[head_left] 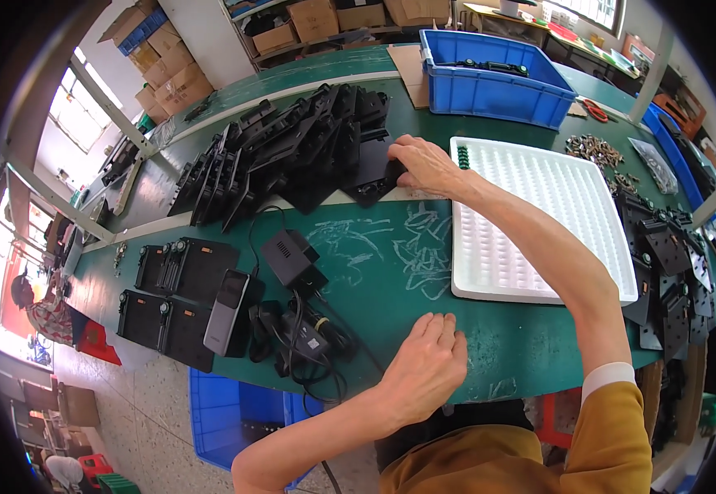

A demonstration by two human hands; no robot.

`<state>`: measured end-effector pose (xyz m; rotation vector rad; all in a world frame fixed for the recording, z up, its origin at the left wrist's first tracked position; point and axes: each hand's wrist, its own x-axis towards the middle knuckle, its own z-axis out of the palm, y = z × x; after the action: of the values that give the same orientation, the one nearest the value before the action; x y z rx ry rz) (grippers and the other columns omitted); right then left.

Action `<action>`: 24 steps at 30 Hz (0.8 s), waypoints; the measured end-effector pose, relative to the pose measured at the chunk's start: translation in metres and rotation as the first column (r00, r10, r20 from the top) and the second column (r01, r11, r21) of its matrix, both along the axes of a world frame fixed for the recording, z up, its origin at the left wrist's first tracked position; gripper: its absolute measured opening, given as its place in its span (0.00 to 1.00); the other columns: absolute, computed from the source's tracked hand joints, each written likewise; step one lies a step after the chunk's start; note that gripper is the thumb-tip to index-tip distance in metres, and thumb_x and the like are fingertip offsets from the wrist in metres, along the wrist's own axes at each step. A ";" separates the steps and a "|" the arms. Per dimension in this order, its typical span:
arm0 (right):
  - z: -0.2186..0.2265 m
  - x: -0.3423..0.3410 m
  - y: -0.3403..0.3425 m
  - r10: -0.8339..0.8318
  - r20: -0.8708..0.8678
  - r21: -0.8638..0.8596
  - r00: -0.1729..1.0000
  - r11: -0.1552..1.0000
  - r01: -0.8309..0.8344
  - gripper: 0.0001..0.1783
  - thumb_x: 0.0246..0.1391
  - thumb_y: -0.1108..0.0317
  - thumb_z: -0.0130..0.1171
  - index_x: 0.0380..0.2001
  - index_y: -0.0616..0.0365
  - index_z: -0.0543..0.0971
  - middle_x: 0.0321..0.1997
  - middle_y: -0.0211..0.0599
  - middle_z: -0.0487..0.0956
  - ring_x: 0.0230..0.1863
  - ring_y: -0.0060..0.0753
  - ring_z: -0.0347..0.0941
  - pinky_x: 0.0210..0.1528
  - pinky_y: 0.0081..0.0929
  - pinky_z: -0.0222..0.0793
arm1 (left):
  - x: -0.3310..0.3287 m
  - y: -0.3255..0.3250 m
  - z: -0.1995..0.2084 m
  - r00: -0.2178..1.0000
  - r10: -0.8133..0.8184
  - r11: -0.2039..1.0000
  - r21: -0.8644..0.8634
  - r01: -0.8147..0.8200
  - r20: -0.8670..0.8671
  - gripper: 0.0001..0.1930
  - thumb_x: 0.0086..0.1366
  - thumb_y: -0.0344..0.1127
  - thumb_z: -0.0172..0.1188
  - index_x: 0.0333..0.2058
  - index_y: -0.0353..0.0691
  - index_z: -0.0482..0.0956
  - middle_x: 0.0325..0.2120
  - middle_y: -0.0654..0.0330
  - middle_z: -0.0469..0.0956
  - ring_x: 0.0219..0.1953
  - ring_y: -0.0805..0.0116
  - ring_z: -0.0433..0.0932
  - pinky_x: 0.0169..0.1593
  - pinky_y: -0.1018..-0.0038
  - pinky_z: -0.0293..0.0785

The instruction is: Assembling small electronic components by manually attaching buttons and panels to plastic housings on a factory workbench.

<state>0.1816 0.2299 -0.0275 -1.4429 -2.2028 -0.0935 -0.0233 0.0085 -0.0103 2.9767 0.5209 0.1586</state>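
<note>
— Where were the hands?

— The right hand [424, 167] reached far across the green counter [391, 272], its fingers curled onto the edge of a flat black plate [372, 177] at the near end of the heap of black plates [292, 148]. It gripped or pressed that plate; I could not tell whether it had lifted. The left hand [425, 366] lay palm down near the counter's front edge, fingers loosely together, holding nothing.

— And what lay beside the right hand?

— A white moulded tray [539, 222] sat just to its right, its rows of pockets almost all bare. Only a small dark green piece [461, 156] showed at the tray's far left corner, close by the wrist.

— So how far along did the work look?

— Barely begun, I judged: the heap was large and the tray nearly unfilled. Yet a second heap of black plates with fittings [671, 272] lay past the tray on the right, and four assembled black units [177, 296] sat in pairs on the left, so some pieces seemed finished.

— Anything else near?

— A blue bin [489, 90] stood beyond the tray, small metal parts [597, 152] were scattered to its right, and a black power adapter with tangled cable [296, 288] lay near the left hand.
</note>
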 end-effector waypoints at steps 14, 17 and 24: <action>-0.003 0.003 0.011 -0.172 -0.186 -0.079 0.967 0.984 0.159 0.10 0.48 0.69 0.63 0.30 0.66 0.79 0.35 0.57 0.81 0.41 0.60 0.79 0.43 0.48 0.74 | 0.003 -0.001 0.001 1.000 0.004 1.000 0.018 -0.004 -0.012 0.28 0.50 0.36 0.68 0.47 0.23 0.74 0.51 0.35 0.72 0.56 0.45 0.70 0.63 0.56 0.63; -0.004 -0.009 0.023 -0.347 -0.208 -0.273 0.914 0.918 0.286 0.18 0.44 0.62 0.68 0.35 0.64 0.80 0.39 0.57 0.82 0.45 0.61 0.79 0.46 0.46 0.75 | 0.003 -0.001 0.002 1.000 0.007 1.000 0.005 -0.007 -0.002 0.28 0.50 0.36 0.68 0.47 0.23 0.75 0.51 0.35 0.72 0.55 0.45 0.71 0.62 0.56 0.64; 0.000 -0.015 0.040 -0.631 -0.585 -0.543 0.510 0.771 0.332 0.20 0.39 0.72 0.72 0.40 0.63 0.81 0.45 0.50 0.82 0.42 0.48 0.82 0.41 0.40 0.79 | 0.001 0.000 0.001 1.000 0.013 1.000 -0.001 -0.013 0.023 0.27 0.50 0.35 0.69 0.46 0.23 0.75 0.50 0.34 0.73 0.55 0.45 0.71 0.62 0.57 0.65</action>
<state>0.1669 0.2698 -0.0279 -1.8425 -1.0994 0.6575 -0.0219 0.0086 -0.0091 2.9679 0.5377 0.1934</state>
